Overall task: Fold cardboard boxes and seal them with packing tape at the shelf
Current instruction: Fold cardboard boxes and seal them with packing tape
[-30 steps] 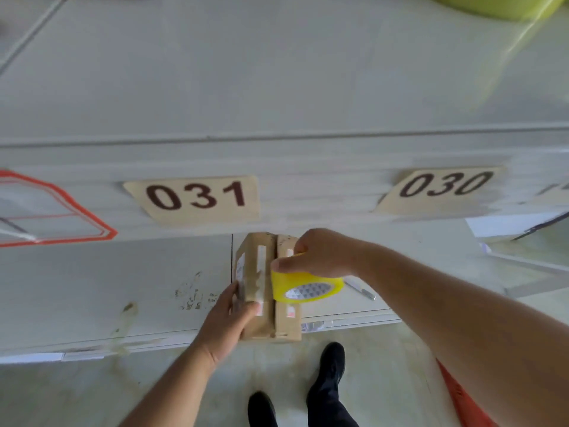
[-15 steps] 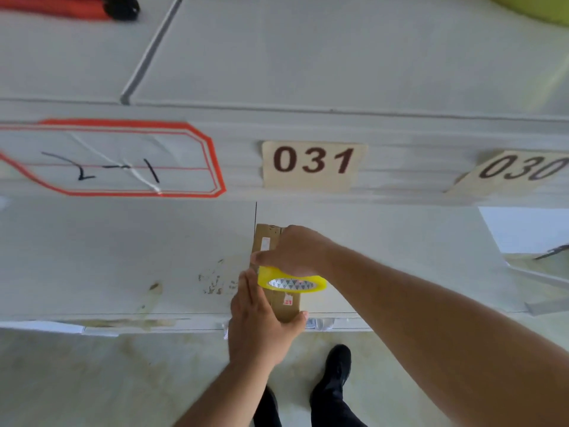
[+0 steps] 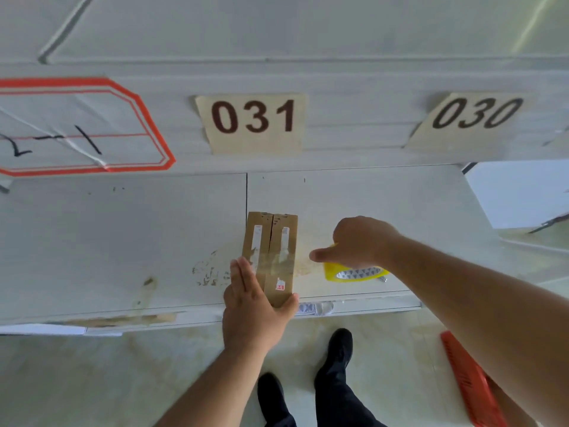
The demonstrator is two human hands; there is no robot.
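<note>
Spanning the whole view, the pale grey shelf surface (image 3: 123,241) carries a small brown cardboard box (image 3: 270,241) close to its front edge, just right of the seam between two panels. The box's long axis runs from front edge to back, its two top flaps meeting along that line, with a clear strip of packing tape (image 3: 274,260) laid across them at mid-length. The left hand (image 3: 252,306) is nearest: flat, straight fingers rest along the box's left side and the thumb hooks around its front right corner, steadying it. The right hand (image 3: 357,241) sits just right of the box, apart from it, fingers curled over a yellow roll of packing tape (image 3: 354,272) resting on the shelf, thumb pointing back toward the box. I judge that further taping would bring the roll leftward across the seam; nothing lies between roll and box. Beige number labels 031 (image 3: 252,123) and 030 (image 3: 471,117) hang on the shelf lip above, beside a red-bordered white label (image 3: 77,127). A red plastic crate (image 3: 471,383) stands on the floor at right.
</note>
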